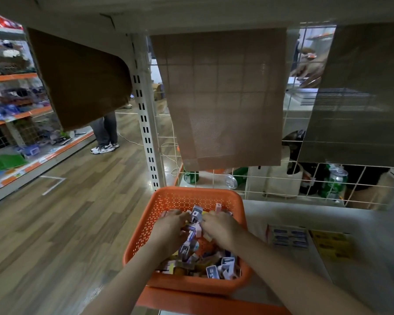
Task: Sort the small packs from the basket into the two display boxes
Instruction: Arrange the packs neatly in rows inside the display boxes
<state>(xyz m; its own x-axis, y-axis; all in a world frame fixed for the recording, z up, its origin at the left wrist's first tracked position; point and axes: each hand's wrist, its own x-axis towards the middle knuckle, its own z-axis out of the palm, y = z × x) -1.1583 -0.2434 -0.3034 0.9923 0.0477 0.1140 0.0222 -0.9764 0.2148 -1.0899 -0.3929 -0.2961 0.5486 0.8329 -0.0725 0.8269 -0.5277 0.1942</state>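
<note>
An orange perforated basket [180, 201] sits at the left end of a white shelf, filled with several small packs [216, 267] in blue, white, pink and yellow. Both my hands are down inside it. My left hand [168, 228] lies on the pile with its fingers curled into the packs. My right hand [221, 226] does the same just to the right; a blue-white pack [196, 214] stands up between the two hands. What each hand grips is hidden by the fingers. Two flat display boxes lie on the shelf to the right: a blue one [290, 237] and a yellow one [331, 246].
A white wire grid [271, 180] backs the shelf, with green cans [334, 180] and a bag behind it. Brown mesh mats [223, 96] hang from above. A slotted white upright [146, 123] stands left of the basket. A person's legs [106, 133] stand in the wooden-floored aisle.
</note>
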